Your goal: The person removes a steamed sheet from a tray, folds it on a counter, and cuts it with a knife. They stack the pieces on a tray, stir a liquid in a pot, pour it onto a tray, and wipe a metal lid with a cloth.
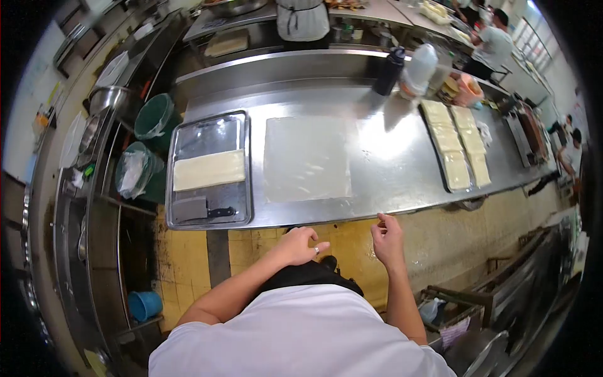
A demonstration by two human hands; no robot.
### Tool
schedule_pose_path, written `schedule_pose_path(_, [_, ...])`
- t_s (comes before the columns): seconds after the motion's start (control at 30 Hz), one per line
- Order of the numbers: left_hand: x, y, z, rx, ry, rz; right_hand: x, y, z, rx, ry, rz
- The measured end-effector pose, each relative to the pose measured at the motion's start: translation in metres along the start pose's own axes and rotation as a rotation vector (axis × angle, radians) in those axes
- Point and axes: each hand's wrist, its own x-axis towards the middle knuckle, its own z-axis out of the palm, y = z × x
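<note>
My left hand (pixel 300 246) hangs just off the near edge of the steel table, holding nothing, its fingers loosely bent and the thumb apart; a ring shows on it. Close to the same edge, farther right, my right hand (pixel 387 239) is also unladen, with loosely curled fingers apart. Beyond them a thin translucent sheet (pixel 308 157) lies flat on the table. To its left, a dark metal tray (pixel 210 133) carries a pale rectangular slab of dough (pixel 209 170) and a cleaver (pixel 200 208) with a black handle.
Several pale dough slabs (pixel 447 147) lie in two rows at the table's right. A dark bottle (pixel 391 71) and a whitish jug (pixel 419 68) stand at the back. Green buckets (pixel 154 117) flank the left side. Co-workers (pixel 493 44) are farther off.
</note>
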Motion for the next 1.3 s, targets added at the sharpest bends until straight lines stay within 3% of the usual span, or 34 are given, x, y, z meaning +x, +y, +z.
schedule_pose_path(0.03, [0.0, -0.001, -0.006, -0.002, 0.063, -0.075, 0.01, -0.004, 0.008, -0.007, -0.031, -0.001])
schedule_pose_path(0.13, [0.026, -0.024, -0.039, -0.043, 0.064, -0.029, 0.038, -0.015, 0.035, -0.027, -0.062, -0.018])
schedule_pose_path(0.17, [0.036, -0.03, -0.052, -0.004, 0.151, -0.021, 0.048, -0.022, 0.043, -0.047, -0.072, -0.007])
schedule_pose_path(0.33, [0.146, -0.109, -0.137, -0.096, 0.351, -0.108, 0.106, -0.034, 0.083, -0.232, -0.135, -0.041])
schedule_pose_path(0.57, [0.282, -0.178, -0.243, 0.139, 0.577, -0.13, 0.183, -0.081, 0.128, -0.227, -0.069, -0.079])
schedule_pose_path(0.67, [0.321, -0.198, -0.25, 0.222, 0.502, -0.171, 0.201, -0.09, 0.142, -0.209, -0.1, -0.041])
schedule_pose_path(0.9, [0.333, -0.189, -0.26, 0.317, 0.375, -0.224, 0.236, -0.084, 0.158, -0.238, -0.163, -0.021])
schedule_pose_path(1.0, [0.338, -0.189, -0.262, 0.155, 0.351, -0.285, 0.252, -0.082, 0.162, -0.246, -0.18, -0.045])
schedule_pose_path(1.3, [0.343, -0.192, -0.259, 0.183, 0.31, -0.251, 0.286, -0.087, 0.166, -0.181, -0.222, -0.048])
